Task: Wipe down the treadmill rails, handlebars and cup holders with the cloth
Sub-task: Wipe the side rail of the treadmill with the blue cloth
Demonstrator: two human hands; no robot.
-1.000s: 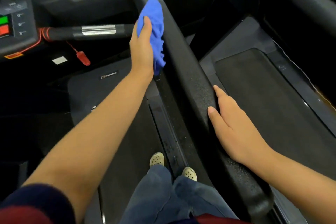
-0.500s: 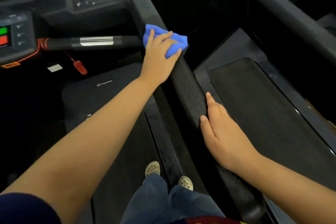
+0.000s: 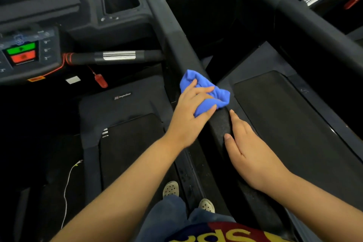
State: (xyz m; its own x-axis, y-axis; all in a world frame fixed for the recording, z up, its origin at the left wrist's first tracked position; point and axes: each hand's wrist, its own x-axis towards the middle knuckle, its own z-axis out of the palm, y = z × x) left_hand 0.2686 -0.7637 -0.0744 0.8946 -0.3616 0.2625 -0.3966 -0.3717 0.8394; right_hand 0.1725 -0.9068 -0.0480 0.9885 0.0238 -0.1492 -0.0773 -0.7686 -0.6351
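Right now your left hand (image 3: 188,118) grips the blue cloth (image 3: 218,94), bunched up, with your fingers curled over its top and your thumb tucked in under its near edge. The cloth sits on the black side rail (image 3: 221,125) to your right, about halfway along the stretch that slopes down from the console toward you. Your right hand (image 3: 251,155) rests on the same rail just behind the cloth, holding nothing: the fingers lie straight and close together along the rail's far side, and the thumb lies on its textured top. The tip of your right forefinger is just beside the cloth's lower corner; whether they touch is unclear.

Up at the head of the rail the cup holder (image 3: 119,4) shows as a dark recess, well apart from the cloth. Below it the front handlebar (image 3: 117,57) with its silver band runs across to the control panel (image 3: 23,53), which has a green and a red button. A red safety clip (image 3: 101,81) hangs on its cord beneath the bar. Your pale shoes (image 3: 170,188) stand by the belt (image 3: 127,153).
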